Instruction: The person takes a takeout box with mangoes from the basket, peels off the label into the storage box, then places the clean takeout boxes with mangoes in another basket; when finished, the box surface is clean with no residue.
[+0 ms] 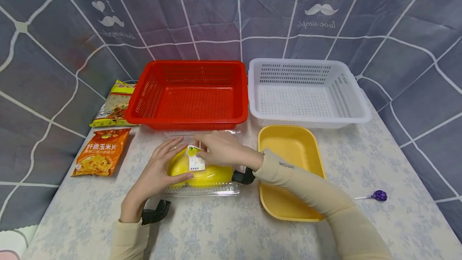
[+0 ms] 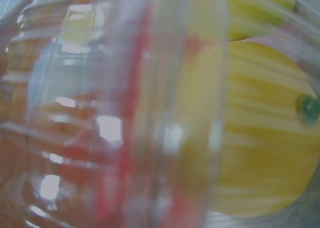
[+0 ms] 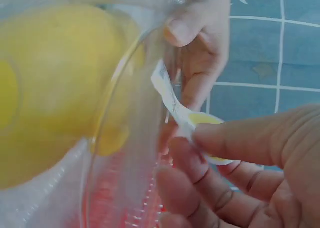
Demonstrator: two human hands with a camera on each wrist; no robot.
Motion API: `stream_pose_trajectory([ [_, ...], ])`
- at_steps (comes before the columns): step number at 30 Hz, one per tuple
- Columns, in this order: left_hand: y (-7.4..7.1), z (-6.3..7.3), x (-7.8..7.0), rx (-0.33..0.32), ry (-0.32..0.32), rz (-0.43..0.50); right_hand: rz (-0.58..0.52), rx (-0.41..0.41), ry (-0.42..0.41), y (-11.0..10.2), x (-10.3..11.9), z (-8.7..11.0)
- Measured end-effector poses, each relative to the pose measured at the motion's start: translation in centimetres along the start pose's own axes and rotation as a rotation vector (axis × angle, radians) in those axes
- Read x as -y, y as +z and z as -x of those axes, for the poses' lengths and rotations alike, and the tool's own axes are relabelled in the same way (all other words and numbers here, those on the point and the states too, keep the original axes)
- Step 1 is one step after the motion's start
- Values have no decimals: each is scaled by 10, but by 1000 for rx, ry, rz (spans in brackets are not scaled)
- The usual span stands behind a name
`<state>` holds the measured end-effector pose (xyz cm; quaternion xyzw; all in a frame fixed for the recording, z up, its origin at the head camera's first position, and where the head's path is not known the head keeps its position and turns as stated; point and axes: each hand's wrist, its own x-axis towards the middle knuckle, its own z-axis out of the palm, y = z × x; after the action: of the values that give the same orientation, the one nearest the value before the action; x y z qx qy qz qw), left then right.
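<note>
A clear plastic clamshell box point(image 1: 216, 191) holding yellow fruit point(image 1: 221, 173) lies on the table in front of the red basket. My left hand point(image 1: 153, 171) rests on the left part of its lid, thumb and fingers spread. With thumb and fingertips, my right hand point(image 1: 227, 149) pinches the upper end of a white paper label point(image 1: 196, 163) on the lid. The right wrist view shows that label point(image 3: 172, 100) bent up from the plastic, its yellow end between the fingers. Through blurred plastic, the left wrist view shows a yellow fruit point(image 2: 265, 138); no hand is distinguishable there.
Behind the box stand a red basket point(image 1: 187, 125) and a white basket point(image 1: 306, 121). A yellow tray point(image 1: 285, 202) sits under my right forearm. On the left lie an orange snack bag point(image 1: 102, 151) and a yellow food packet point(image 1: 117, 103); a purple lollipop point(image 1: 379, 195) is at right.
</note>
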<state>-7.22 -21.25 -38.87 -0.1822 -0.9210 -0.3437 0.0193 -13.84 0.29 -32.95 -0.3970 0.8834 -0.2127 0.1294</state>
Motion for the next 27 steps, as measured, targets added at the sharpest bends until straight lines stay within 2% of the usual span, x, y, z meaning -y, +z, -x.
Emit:
stream_pose_trajectory([
  [5, 0, 0, 0, -9, 6, -2, -129, -51, -101, -9, -11, 16],
  [10, 1, 0, 1, -1, 0, 2, -305, -99, -161, -23, -39, 45],
  [14, 2, 0, 1, -2, 8, 5, -459, -68, -84, -35, -69, 74],
  [17, 3, 0, 0, -5, 16, 5, -506, -8, 10, -42, -90, 96],
  [22, 2, 0, 0, 4, 5, 4, -464, 109, 108, -44, -120, 125],
  [27, 1, 0, 2, 7, -5, 0, -390, 217, 198, -35, -136, 137],
])
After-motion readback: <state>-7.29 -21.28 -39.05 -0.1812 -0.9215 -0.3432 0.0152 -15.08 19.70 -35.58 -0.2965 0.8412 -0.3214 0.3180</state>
